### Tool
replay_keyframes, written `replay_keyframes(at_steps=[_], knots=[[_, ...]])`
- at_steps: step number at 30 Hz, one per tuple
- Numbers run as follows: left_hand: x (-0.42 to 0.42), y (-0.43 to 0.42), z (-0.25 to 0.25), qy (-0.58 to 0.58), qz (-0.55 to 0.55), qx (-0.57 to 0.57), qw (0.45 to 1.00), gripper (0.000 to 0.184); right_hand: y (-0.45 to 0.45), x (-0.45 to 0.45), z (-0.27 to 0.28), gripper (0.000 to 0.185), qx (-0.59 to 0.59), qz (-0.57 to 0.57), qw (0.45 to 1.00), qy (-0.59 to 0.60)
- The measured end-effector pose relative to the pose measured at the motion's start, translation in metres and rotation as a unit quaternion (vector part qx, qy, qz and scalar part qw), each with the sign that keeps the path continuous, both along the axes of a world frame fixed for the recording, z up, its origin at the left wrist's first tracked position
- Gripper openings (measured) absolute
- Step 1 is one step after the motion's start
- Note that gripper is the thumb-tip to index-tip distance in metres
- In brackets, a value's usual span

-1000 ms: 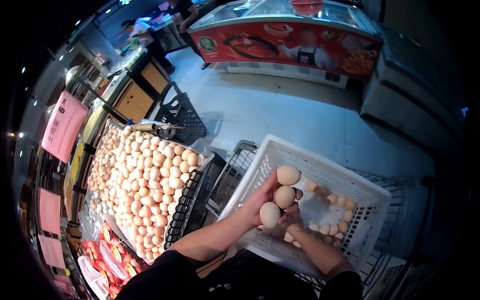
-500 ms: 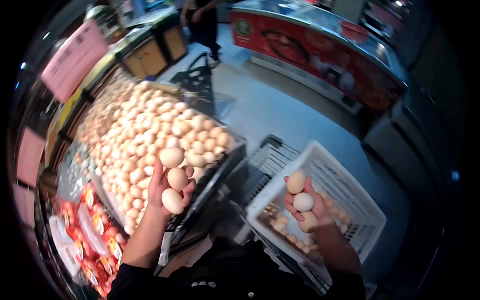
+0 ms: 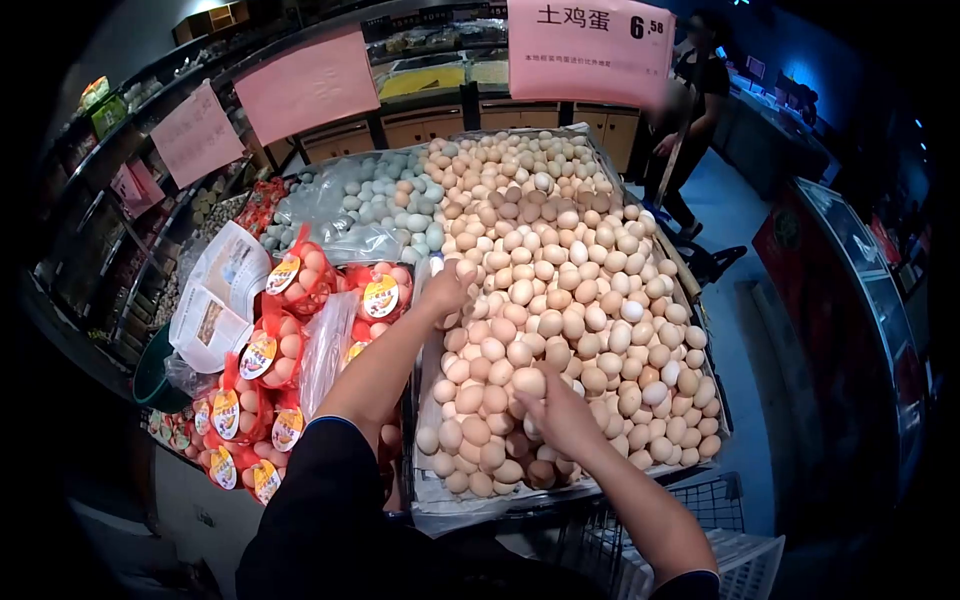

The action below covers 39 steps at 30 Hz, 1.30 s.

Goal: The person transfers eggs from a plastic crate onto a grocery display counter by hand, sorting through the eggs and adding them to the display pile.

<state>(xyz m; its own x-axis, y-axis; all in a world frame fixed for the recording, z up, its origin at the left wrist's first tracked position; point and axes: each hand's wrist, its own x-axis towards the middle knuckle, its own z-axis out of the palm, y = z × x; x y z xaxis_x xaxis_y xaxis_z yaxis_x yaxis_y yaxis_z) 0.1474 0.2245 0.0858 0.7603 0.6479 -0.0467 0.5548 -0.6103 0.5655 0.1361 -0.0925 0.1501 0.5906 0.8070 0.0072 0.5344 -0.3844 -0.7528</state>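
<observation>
A broad heap of brown eggs [image 3: 600, 300] fills the display bin in front of me. My right hand [image 3: 562, 415] is over the near part of the heap, its thumb and fingers closed on a brown egg [image 3: 529, 382]. My left hand [image 3: 446, 292] reaches to the heap's left edge, close to the pale blue-green eggs [image 3: 390, 205]. Its fingers are bent down among the eggs and mostly hidden. A small white and blue item [image 3: 437, 263], too small to name, shows beside them.
Red net bags of eggs [image 3: 285, 350] lie at left, with a clear plastic bag [image 3: 328, 345] and printed paper [image 3: 215, 290] among them. Pink price signs [image 3: 590, 50] hang above. A white crate [image 3: 740, 560] sits low at right; a person [image 3: 690, 120] stands beyond the bin.
My view has swung left from the white crate to the heap. Each hand held three eggs before; now both are down at the heap, with one egg visible in the right.
</observation>
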Motion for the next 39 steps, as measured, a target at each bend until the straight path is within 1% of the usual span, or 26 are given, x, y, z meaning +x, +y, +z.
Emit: replay_keyframes(at_steps=[2, 4, 6, 7, 10, 12, 13, 14, 16, 20, 22, 24, 26, 28, 31, 32, 33, 34, 35, 36, 38, 39], knots=[[0.002, -0.003, 0.002, 0.020, 0.004, -0.001, 1.000, 0.053, 0.056, -0.010, -0.023, 0.045, -0.067, 0.074, 0.992, -0.077], [0.007, -0.003, -0.009, 0.054, -0.003, 0.016, 0.998, 0.052, 0.098, -0.021, -0.047, 0.046, -0.129, 0.108, 0.973, -0.155], [0.013, 0.000, -0.027, 0.099, -0.021, 0.051, 0.994, 0.053, 0.129, -0.021, -0.083, 0.043, -0.122, 0.117, 0.961, -0.219], [0.015, 0.002, -0.034, 0.111, -0.035, 0.056, 0.992, 0.056, 0.142, -0.020, -0.091, 0.041, -0.118, 0.122, 0.954, -0.249], [0.022, 0.005, -0.043, 0.113, -0.050, 0.070, 0.990, 0.055, 0.173, -0.017, -0.102, 0.035, -0.180, 0.112, 0.931, -0.296], [0.024, 0.006, -0.048, 0.114, -0.073, 0.076, 0.988, 0.054, 0.194, -0.018, -0.136, 0.035, -0.190, 0.108, 0.920, -0.324], [0.025, 0.005, -0.047, 0.122, -0.082, 0.084, 0.986, 0.053, 0.201, -0.019, -0.139, 0.035, -0.194, 0.106, 0.915, -0.339], [0.026, 0.004, -0.045, 0.130, -0.090, 0.092, 0.983, 0.052, 0.202, -0.019, -0.142, 0.031, -0.199, 0.101, 0.905, -0.361], [0.027, 0.003, -0.042, 0.129, -0.072, 0.087, 0.985, 0.048, 0.200, -0.025, -0.122, 0.023, -0.206, 0.090, 0.887, -0.403], [0.026, -0.003, -0.040, 0.151, -0.042, 0.052, 0.986, 0.046, 0.201, -0.027, -0.120, 0.020, -0.196, 0.099, 0.901, -0.374], [0.024, -0.005, -0.044, 0.156, -0.032, 0.061, 0.985, 0.048, 0.199, -0.029, -0.119, 0.019, -0.186, 0.088, 0.916, -0.344], [0.021, -0.007, -0.048, 0.155, -0.023, 0.071, 0.985, 0.050, 0.195, -0.032, -0.128, 0.021, -0.156, 0.089, 0.920, -0.348], [0.017, -0.009, -0.053, 0.152, -0.018, 0.080, 0.985, 0.053, 0.191, -0.034, -0.137, 0.024, -0.117, 0.085, 0.924, -0.354], [0.014, -0.009, -0.052, 0.158, -0.019, 0.073, 0.985, 0.055, 0.189, -0.033, -0.134, 0.030, -0.069, 0.071, 0.928, -0.360], [0.014, -0.006, -0.052, 0.144, -0.020, 0.051, 0.988, 0.060, 0.180, -0.035, -0.128, 0.042, -0.067, 0.089, 0.940, -0.321], [0.013, -0.005, -0.053, 0.135, -0.019, 0.041, 0.990, 0.061, 0.175, -0.036, -0.127, 0.044, -0.037, 0.087, 0.940, -0.326], [0.012, -0.003, -0.055, 0.120, -0.021, 0.045, 0.991, 0.065, 0.170, -0.037, -0.125, 0.046, -0.006, 0.085, 0.939, -0.333], [0.008, -0.002, -0.054, 0.108, -0.006, 0.055, 0.993, 0.065, 0.162, -0.038, -0.121, 0.048, 0.024, 0.079, 0.937, -0.339], [0.007, -0.004, -0.053, 0.094, 0.003, 0.064, 0.994, 0.065, 0.151, -0.040, -0.116, 0.053, 0.030, 0.080, 0.940, -0.331], [0.008, -0.007, -0.052, 0.080, 0.002, 0.073, 0.994, 0.064, 0.134, -0.041, -0.102, 0.052, 0.057, 0.086, 0.942, -0.320], [0.009, -0.017, -0.029, -0.017, -0.047, 0.102, 0.993, 0.062, 0.083, -0.043, -0.063, 0.049, 0.098, 0.066, 0.948, -0.297], [0.012, -0.021, -0.020, -0.102, -0.084, 0.113, 0.985, 0.059, 0.048, -0.044, -0.045, 0.046, 0.121, 0.040, 0.955, -0.266]])
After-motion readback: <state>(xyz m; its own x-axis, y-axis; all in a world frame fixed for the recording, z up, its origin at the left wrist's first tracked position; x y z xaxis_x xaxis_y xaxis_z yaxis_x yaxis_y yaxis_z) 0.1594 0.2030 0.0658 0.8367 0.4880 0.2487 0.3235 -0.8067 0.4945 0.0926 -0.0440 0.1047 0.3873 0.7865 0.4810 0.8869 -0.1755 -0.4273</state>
